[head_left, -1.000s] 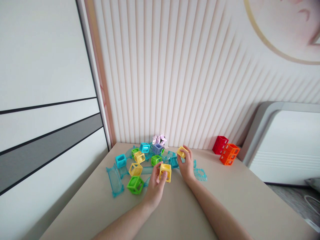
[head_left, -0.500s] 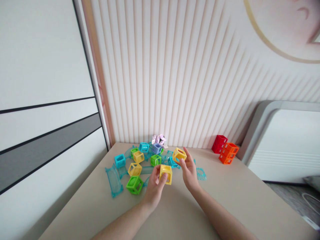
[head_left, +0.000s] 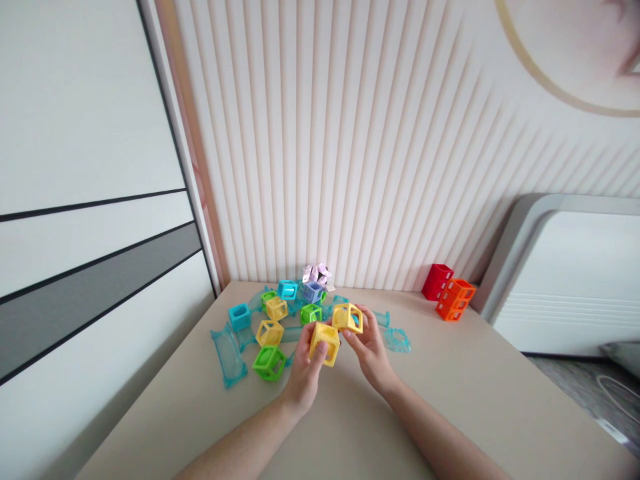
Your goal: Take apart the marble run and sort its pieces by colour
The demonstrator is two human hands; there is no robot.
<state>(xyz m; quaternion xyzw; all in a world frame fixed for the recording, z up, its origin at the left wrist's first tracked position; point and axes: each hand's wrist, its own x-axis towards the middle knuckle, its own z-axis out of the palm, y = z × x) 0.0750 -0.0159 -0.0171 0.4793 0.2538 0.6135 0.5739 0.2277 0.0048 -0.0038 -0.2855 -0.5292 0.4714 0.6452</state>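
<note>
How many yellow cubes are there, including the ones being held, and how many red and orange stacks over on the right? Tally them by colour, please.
Yellow cubes: 4 (one in the left hand, one in the right hand, two on the table)
Red stack: 1
Orange stack: 1
Total: 6

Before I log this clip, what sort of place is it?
Likely a room at home, perhaps a bedroom: colourful toy cubes lie on a pale tabletop, and a grey-rimmed white panel, possibly a headboard, stands at the right.

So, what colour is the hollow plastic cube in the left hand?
Yellow: the hollow plastic cube in the left hand shows best in the head view.
</note>
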